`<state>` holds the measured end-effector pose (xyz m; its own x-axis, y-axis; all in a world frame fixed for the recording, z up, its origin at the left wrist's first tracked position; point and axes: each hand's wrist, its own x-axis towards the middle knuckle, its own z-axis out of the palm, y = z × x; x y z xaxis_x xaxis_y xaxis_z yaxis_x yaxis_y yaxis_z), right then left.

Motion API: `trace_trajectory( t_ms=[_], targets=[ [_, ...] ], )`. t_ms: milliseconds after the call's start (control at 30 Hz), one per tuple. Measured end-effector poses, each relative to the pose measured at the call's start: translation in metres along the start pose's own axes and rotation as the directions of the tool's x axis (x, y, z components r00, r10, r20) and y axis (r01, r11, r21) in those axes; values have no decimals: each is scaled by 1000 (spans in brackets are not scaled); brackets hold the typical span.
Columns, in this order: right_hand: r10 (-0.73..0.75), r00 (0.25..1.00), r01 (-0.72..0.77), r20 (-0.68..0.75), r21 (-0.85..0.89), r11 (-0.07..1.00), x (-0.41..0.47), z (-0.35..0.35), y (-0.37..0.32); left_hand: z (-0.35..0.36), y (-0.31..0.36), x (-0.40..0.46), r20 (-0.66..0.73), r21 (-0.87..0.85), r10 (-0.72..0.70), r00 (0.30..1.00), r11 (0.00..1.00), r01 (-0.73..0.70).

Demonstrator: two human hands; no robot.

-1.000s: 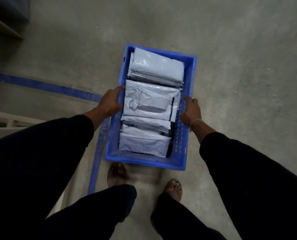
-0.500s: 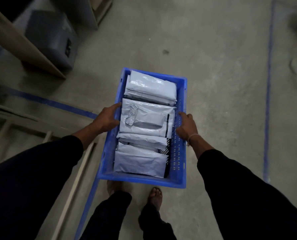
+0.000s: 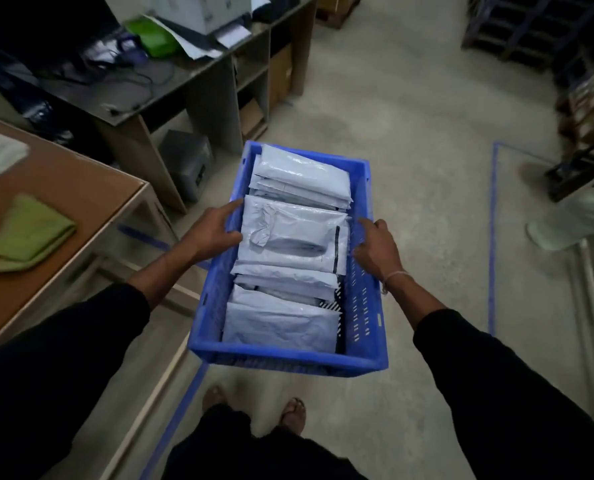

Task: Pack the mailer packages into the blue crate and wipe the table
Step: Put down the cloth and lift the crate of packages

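- since a second ago the crate has come up off the floor and the view has swung round, so that a table and a desk now show on the left where only bare concrete lay.
- folded green cloth point(image 3: 29, 233) lies on the brown-topped wooden table point(image 3: 91, 195) at far left, well apart from the crate; it looks soft and limp, easy to bunch in one hand for the wiping, which i judge is not yet begun.
- left hand point(image 3: 212, 233) grips the left long wall of the crate near its middle, thumb over the rim and fingers spread down the outside.
- blue perforated plastic crate point(image 3: 365, 327) is held between both hands over the grey floor, feet showing beneath its near end.
- grey plastic mailer packages point(image 3: 288, 237) fill it in overlapping stacks from near end to far; packing looks done.
- the mailers look light, soft and slick, likely to slide if the crate tips; the crate itself looks stiff, and loaded it probably wants a hold on both long walls at mid-length, kept level.
- right hand point(image 3: 377, 249) sits at the right wall, fingers curled over the rim, index finger pointing along it.
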<state>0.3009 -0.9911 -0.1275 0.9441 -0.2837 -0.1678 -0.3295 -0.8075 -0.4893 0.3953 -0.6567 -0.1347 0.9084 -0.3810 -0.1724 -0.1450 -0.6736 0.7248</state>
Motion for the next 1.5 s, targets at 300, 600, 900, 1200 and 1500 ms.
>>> trace_trajectory(
  t_ms=[300, 600, 900, 1200, 1500],
  targets=[
    [-110, 992, 112, -62, 21, 994, -55, -61, -76, -67, 47, -106, -179, -72, 11, 984, 997, -24],
    [-235, 961, 241, -149, 22, 970, -121, -103, -169, -157, 61, -210, -375, -34, 38, 926, 998, -55],
    [-394, 912, 403, -111, 76, 912, -178, -110, -280, -245, 30, -320, -539, -181, -53, 840, 982, -54],
    [-580, 814, 571, -19, 205, 795, -180, -54, -399, -304, -28, -390, -700, -209, -183, 691, 977, 47],
    [-746, 662, 713, 81, 240, 659, -109, 22, -514, -340, -78, -412, -809, -241, -296, 509, 955, 172]
  ],
)
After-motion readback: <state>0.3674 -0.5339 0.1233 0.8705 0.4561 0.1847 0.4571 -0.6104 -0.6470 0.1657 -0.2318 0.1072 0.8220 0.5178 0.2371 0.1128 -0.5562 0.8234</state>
